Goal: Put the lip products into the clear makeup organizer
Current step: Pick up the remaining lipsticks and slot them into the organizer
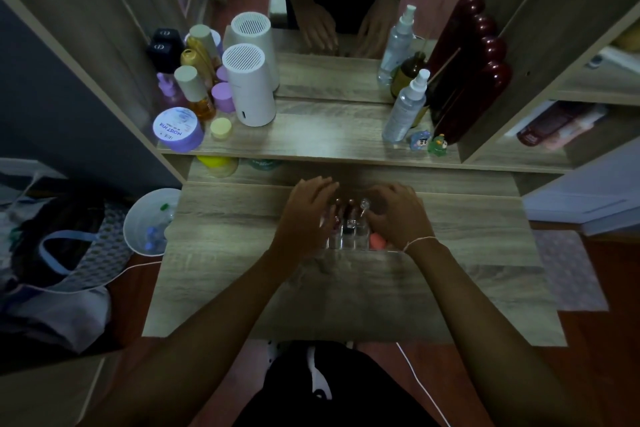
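The clear makeup organizer (349,241) stands in the middle of the wooden dressing table (242,270), between my two hands. Several lip products (350,210) stand upright in its slots, among them one with a clear cap (364,204). A pink sponge (375,240) lies in its right part. My left hand (306,210) rests against the organizer's left side with fingers spread. Against the right side, my right hand (398,215) has its fingers curled at the organizer's edge. The dim light hides whether either hand pinches a product.
A raised shelf (329,142) behind holds a white cylindrical device (249,85), bottles and a purple jar (178,128) on the left. Spray bottles (407,107), small figurines and a dark red mirror frame (467,80) are on the right. A white bin (149,222) stands left of the table.
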A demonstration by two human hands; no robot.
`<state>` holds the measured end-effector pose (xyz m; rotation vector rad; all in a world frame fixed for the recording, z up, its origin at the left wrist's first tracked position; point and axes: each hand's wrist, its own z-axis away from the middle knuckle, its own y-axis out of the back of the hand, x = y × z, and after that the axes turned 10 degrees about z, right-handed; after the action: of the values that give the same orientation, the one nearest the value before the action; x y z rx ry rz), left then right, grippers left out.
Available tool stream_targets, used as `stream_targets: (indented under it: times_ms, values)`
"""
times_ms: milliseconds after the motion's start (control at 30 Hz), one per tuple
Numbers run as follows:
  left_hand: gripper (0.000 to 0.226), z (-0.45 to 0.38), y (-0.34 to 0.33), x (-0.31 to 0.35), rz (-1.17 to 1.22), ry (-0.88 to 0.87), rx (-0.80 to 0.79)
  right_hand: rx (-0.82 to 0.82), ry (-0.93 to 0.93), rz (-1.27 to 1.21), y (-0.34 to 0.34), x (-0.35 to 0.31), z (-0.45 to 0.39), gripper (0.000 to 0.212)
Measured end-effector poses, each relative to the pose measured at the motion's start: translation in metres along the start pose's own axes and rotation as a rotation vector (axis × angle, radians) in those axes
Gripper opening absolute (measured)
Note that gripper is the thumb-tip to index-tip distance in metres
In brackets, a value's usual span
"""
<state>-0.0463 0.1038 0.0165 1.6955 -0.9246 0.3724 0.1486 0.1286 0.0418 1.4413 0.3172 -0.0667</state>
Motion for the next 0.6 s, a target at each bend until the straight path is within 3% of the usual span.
stream_targets:
  times_ms: [133, 600]
  values:
    - [0.033, 0.029, -0.008, 0.002, -0.027, -0.139, -0.029, -0.050, -0.023, 0.030, 0.000, 0.007, 0.002, 0.035]
    - [0.052, 0.056, -0.009, -0.001, 0.026, 0.020, -0.054, 0.014, -0.031, 0.038, -0.015, 0.003, -0.001, 0.022]
